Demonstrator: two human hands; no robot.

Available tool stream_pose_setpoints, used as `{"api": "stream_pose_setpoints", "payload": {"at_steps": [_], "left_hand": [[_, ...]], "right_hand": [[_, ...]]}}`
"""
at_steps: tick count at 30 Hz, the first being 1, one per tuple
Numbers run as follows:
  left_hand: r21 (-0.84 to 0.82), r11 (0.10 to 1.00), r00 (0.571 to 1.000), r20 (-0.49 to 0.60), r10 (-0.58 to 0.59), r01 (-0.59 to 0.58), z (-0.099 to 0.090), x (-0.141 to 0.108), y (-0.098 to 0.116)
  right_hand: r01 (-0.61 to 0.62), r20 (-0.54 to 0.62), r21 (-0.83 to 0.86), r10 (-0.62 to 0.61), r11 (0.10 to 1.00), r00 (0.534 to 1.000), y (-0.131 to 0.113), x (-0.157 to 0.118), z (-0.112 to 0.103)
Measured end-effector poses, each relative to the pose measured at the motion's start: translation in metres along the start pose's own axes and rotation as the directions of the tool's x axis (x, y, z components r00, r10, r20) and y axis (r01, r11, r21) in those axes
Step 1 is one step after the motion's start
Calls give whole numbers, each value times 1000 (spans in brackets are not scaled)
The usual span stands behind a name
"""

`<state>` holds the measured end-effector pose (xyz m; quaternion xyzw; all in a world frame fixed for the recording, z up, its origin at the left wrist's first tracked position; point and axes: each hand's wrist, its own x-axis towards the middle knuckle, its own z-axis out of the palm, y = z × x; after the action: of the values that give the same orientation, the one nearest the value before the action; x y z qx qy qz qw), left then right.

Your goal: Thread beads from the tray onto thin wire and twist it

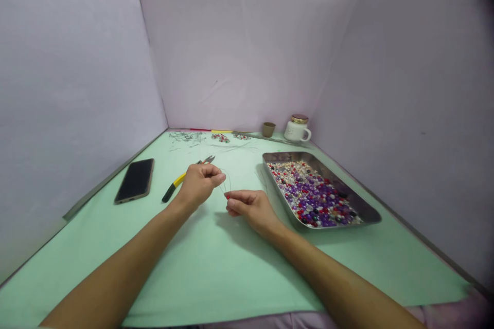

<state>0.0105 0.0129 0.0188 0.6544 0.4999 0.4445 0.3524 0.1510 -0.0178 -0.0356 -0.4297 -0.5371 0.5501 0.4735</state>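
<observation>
Near the middle of the table, my left hand (201, 181) is closed in a pinch on a thin wire (230, 180), which bends in a loop between my two hands. My right hand (250, 207) pinches a small red bead (227, 197) where the wire comes down to its fingertips. Whether the wire passes through the bead is too small to tell. Partly behind my left hand lie pliers (178, 181) with yellow and black handles, their jaws pointing away from me. To the right of my right hand is a metal tray (370, 214) of mixed purple, red, white and black beads (312, 193).
A dark phone (135, 180) lies on the left. Along the back are wire pieces (187, 137), a beaded cluster (221, 138), a small brown cup (268, 129) and a white lidded mug (297, 129). Pale walls enclose the green-covered table (216, 272) on three sides.
</observation>
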Motion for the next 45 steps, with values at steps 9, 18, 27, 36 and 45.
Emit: {"api": "stream_pose_setpoints", "payload": {"at_steps": [9, 18, 27, 36, 45], "left_hand": [[173, 980, 990, 122, 75, -96, -14, 9, -12], [480, 781, 901, 50, 431, -400, -15, 4, -15], [570, 420, 633, 240, 736, -706, -10, 5, -23], [519, 701, 841, 68, 536, -489, -6, 8, -29], [496, 615, 742, 95, 663, -613, -7, 4, -25]], "right_hand": [[-30, -83, 114, 40, 993, 996, 1, 4, -5], [-4, -76, -3, 3, 1000, 997, -2, 1, -4], [-36, 18, -152, 39, 988, 999, 5, 0, -1], [52, 23, -227, -48, 973, 999, 5, -1, -4], [-61, 22, -97, 63, 993, 998, 5, 0, -3]]}}
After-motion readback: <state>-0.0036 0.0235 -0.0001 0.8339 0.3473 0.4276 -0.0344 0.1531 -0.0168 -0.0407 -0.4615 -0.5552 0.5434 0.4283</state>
